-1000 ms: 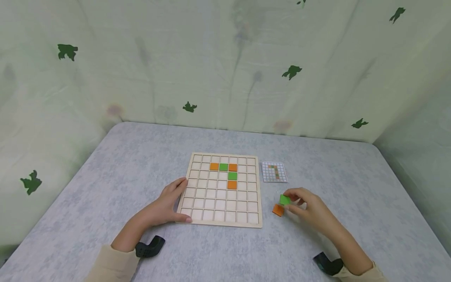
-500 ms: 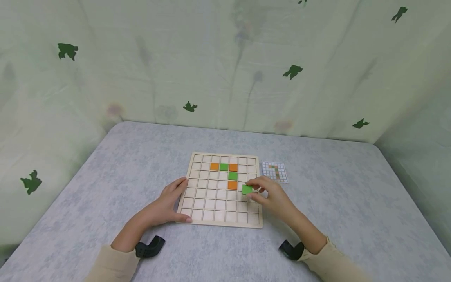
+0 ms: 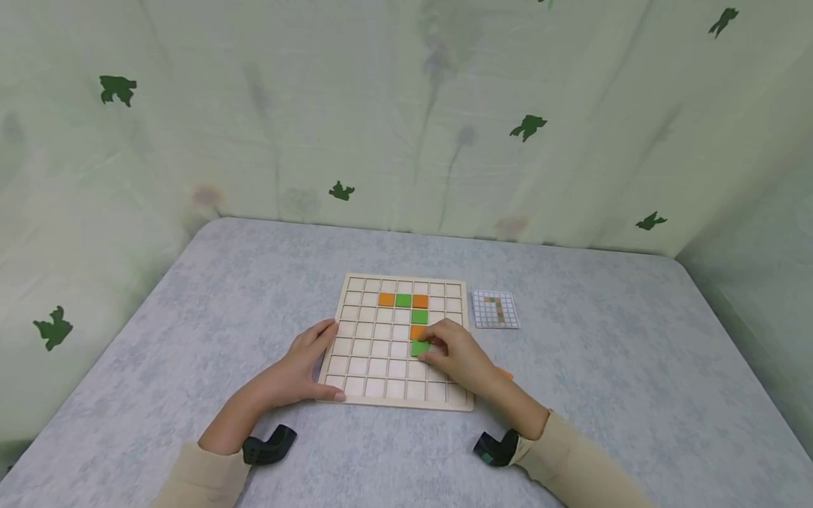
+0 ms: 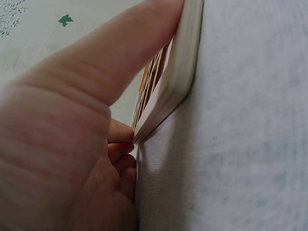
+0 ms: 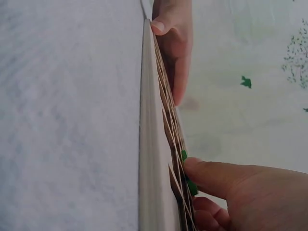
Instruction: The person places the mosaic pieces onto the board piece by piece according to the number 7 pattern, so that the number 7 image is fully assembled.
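A wooden grid board (image 3: 378, 368) lies flat on the table, with orange and green square tiles set in its cells. Three tiles form a row near the top, and more run down below its right end. My right hand (image 3: 462, 358) pinches a green tile (image 3: 419, 348) between thumb and fingers, at the cell just below the lowest orange tile (image 3: 416, 331). In the right wrist view the green tile (image 5: 192, 187) shows at the thumb tip, on the board. My left hand (image 3: 293, 370) rests against the board's near left corner, thumb along the front edge, fingers touching the left side.
A small pattern card (image 3: 495, 310) with a coloured grid lies right of the board. A loose orange tile (image 3: 506, 375) is mostly hidden behind my right forearm. A pale curtain (image 3: 286, 127) with green leaf shapes hangs around the table's (image 3: 584, 317) back and sides.
My right hand has carried the green tile from beside the loose orange tile leftward over the board, down to the cell under the last orange one. My left hand has stayed in place.
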A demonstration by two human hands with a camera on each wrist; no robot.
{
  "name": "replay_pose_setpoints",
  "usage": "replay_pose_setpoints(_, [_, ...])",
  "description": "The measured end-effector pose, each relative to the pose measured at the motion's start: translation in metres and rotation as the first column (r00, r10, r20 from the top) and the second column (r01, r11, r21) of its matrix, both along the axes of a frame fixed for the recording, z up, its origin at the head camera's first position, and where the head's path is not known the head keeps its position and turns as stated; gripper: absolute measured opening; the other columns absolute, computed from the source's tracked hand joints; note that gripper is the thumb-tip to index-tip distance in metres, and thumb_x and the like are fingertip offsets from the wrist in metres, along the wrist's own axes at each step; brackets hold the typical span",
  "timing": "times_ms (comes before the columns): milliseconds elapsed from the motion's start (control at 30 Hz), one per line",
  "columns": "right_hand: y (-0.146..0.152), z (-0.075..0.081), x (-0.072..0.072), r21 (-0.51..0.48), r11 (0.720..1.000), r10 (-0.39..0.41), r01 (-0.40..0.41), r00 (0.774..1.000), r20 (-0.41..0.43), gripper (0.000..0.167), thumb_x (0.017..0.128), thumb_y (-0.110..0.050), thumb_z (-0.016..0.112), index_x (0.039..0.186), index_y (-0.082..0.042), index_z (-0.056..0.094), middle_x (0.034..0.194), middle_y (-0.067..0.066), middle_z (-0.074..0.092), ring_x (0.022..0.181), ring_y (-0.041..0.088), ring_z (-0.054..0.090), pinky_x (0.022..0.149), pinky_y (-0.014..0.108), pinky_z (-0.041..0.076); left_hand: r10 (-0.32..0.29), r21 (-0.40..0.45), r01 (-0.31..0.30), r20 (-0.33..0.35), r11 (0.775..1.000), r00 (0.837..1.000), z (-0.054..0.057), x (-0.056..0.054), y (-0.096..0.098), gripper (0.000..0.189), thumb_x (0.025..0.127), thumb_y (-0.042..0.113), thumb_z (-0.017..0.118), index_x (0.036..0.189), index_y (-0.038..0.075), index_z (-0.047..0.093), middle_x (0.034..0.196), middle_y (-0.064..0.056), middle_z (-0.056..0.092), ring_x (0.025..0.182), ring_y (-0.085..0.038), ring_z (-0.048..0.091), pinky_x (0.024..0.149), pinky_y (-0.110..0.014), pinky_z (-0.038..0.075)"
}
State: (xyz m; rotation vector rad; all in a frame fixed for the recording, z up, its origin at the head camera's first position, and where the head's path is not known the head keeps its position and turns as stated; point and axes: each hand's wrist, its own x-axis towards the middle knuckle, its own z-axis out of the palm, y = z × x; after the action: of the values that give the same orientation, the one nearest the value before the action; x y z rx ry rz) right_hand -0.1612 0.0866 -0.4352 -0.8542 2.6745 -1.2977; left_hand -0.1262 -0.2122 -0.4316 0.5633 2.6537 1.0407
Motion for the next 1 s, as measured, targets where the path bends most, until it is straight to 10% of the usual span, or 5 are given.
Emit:
replay_pose_setpoints(467, [0.007,0.019,0.002,0.016,1.000,-0.006,0.005,0.996,0.093,0.040,0.077,-0.020,0.072,0.114,-0.010,0.060,0.102,0.000,0.054,0.087,0.016,0.048,0.072,0.030,0.042,0.003,-0.003,-0.003,-0.005,1.000,1.000,-0.002,0.001,0.001,0.114,0.063,0.052,0.075,0.143,-0.001,0.012,0.147,-0.017,0.004,0.131,-0.039,0.002,0.097,-0.058,0.018])
replay_pose_setpoints(1000, [0.082,0.032,0.034,0.003,0.997,-0.073,0.074,0.993,-0.098,0.050,0.073,-0.017,0.076,0.118,-0.008,0.056,0.113,0.000,0.054,0.097,0.020,0.051,0.078,0.037,0.044,0.002,-0.009,-0.002,-0.003,1.000,1.000,-0.001,0.000,0.001,0.114,0.063,0.052,0.074,0.143,-0.001,0.012,0.147,-0.017,0.004,0.131,-0.038,0.002,0.097,-0.058,0.017])
